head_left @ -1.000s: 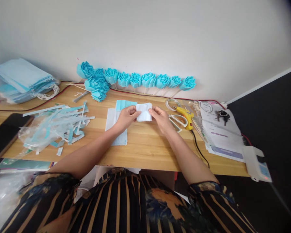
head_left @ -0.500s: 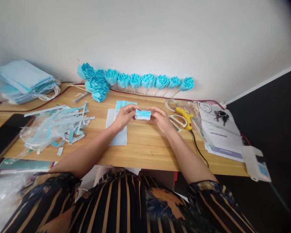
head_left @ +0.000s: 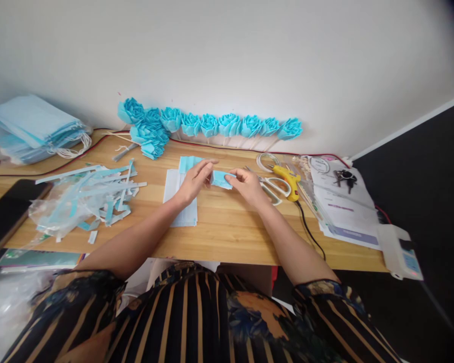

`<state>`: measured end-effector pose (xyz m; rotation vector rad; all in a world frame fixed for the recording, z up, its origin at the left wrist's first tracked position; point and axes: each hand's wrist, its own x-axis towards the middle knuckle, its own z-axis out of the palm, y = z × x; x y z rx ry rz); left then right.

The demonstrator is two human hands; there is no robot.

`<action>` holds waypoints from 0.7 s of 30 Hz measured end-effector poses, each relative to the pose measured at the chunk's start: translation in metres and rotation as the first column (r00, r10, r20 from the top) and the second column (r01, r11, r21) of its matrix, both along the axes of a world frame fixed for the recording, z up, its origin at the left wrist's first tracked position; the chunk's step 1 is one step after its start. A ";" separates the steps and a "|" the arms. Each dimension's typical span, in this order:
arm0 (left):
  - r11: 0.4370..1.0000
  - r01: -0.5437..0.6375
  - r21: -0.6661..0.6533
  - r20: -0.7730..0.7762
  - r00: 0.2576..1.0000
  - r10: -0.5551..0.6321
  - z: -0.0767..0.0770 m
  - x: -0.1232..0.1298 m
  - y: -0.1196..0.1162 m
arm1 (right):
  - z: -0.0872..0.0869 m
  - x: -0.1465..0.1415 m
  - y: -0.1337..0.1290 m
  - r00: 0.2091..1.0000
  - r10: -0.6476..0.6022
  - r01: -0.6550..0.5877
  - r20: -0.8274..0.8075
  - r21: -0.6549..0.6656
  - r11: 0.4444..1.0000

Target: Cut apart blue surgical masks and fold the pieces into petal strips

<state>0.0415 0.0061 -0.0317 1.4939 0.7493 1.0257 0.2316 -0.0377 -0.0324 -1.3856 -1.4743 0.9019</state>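
Between my hands is a small folded stack of light blue mask fabric (head_left: pixel 221 180), its flat blue face turned up. My right hand (head_left: pixel 247 184) pinches it at its right side, thumb on top. My left hand (head_left: pixel 195 180) is at the stack's left edge with fingers stretched and apart; whether a fingertip touches the fabric I cannot tell. Under and behind my left wrist, white and blue mask sheets (head_left: pixel 191 214) lie flat on the wooden table (head_left: pixel 227 232). White-handled scissors (head_left: pixel 280 187) lie just right of my right hand.
Blue fabric flowers (head_left: pixel 229 124) on sticks lean along the wall. At left are stacked masks (head_left: pixel 38 121), cut strips with clear plastic (head_left: pixel 94 194) and a phone (head_left: pixel 13 214). A yellow glue gun (head_left: pixel 289 180), keys (head_left: pixel 346 179), papers (head_left: pixel 344 212) and a power strip (head_left: pixel 397 252) occupy the right.
The folded stack has turned, from showing its layered edge to showing a flat blue face. My left fingers have loosened from it, while my right thumb has come over its top.
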 end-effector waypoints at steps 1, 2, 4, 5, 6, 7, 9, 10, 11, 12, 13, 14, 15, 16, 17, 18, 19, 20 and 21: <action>1.000 0.002 -0.020 -0.034 0.999 -0.003 0.001 0.000 0.000 | 0.001 0.000 -0.001 0.999 -0.003 0.003 0.041 0.015 1.000; 0.999 0.004 -0.036 -0.069 0.998 -0.006 0.002 0.001 0.000 | 0.002 0.000 -0.002 0.997 -0.010 0.008 0.080 0.029 1.000; 0.997 0.017 -0.079 -0.103 0.994 -0.025 0.001 0.002 0.001 | 0.004 0.000 -0.002 0.991 -0.030 0.023 0.127 0.055 0.998; 0.994 0.026 -0.110 -0.096 0.995 -0.037 0.000 0.002 0.002 | 0.004 0.000 -0.002 0.991 -0.037 0.029 0.130 0.061 0.998; 0.989 0.034 -0.144 -0.078 0.996 -0.045 -0.002 0.003 0.003 | 0.003 0.000 -0.002 0.992 -0.040 0.033 0.122 0.060 0.998; 0.984 0.040 -0.174 -0.055 0.997 -0.051 -0.003 0.003 0.004 | 0.002 0.000 -0.002 0.994 -0.039 0.033 0.105 0.054 0.998; 0.978 0.043 -0.203 -0.029 0.998 -0.050 -0.004 0.003 0.005 | -0.001 0.002 0.000 0.998 -0.016 0.015 0.054 0.033 0.999; 0.979 0.038 -0.199 -0.034 0.998 -0.045 -0.004 0.003 0.005 | -0.002 0.003 0.000 0.999 0.002 -0.003 0.033 0.024 1.000; 0.982 0.031 -0.188 -0.049 0.998 -0.041 -0.004 0.003 0.005 | -0.003 0.004 0.001 1.000 0.022 -0.022 0.020 0.018 1.000; 0.984 0.026 -0.175 -0.073 0.997 -0.040 -0.003 0.003 0.005 | -0.003 0.006 0.002 0.999 0.043 -0.043 0.019 0.010 0.999; 0.986 0.025 -0.163 -0.102 0.994 -0.042 -0.003 0.003 0.005 | -0.003 0.007 0.002 0.997 0.065 -0.065 0.028 -0.004 0.998; 0.988 0.025 -0.152 -0.131 0.990 -0.045 -0.002 0.003 0.005 | -0.003 0.008 0.003 0.995 0.087 -0.086 0.043 -0.025 0.996; 0.990 0.022 -0.142 -0.152 0.987 -0.044 -0.001 0.002 0.006 | -0.002 0.010 0.003 0.992 0.110 -0.107 0.057 -0.055 0.993; 0.991 0.011 -0.130 -0.164 0.986 -0.032 0.000 0.001 0.007 | -0.001 0.011 0.003 0.989 0.133 -0.127 0.066 -0.088 0.988; 0.993 -0.013 -0.117 -0.165 0.986 -0.006 0.001 0.000 0.009 | 0.000 0.013 0.003 0.985 0.154 -0.145 0.076 -0.117 0.983; 0.993 -0.054 -0.103 -0.153 0.988 0.038 0.002 -0.002 0.011 | 0.000 0.014 0.004 0.981 0.171 -0.158 0.092 -0.135 0.978; 0.990 -0.105 -0.093 -0.130 0.987 0.092 0.004 -0.004 0.014 | 0.000 0.015 0.004 0.976 0.178 -0.161 0.128 -0.138 0.977; 0.983 -0.161 -0.089 -0.102 0.983 0.152 0.004 -0.006 0.017 | 0.000 0.016 0.004 0.966 0.172 -0.149 0.191 -0.130 0.980; 0.973 -0.212 -0.092 -0.075 0.976 0.206 0.005 -0.008 0.020 | 0.000 0.017 0.005 0.949 0.154 -0.127 0.276 -0.113 0.985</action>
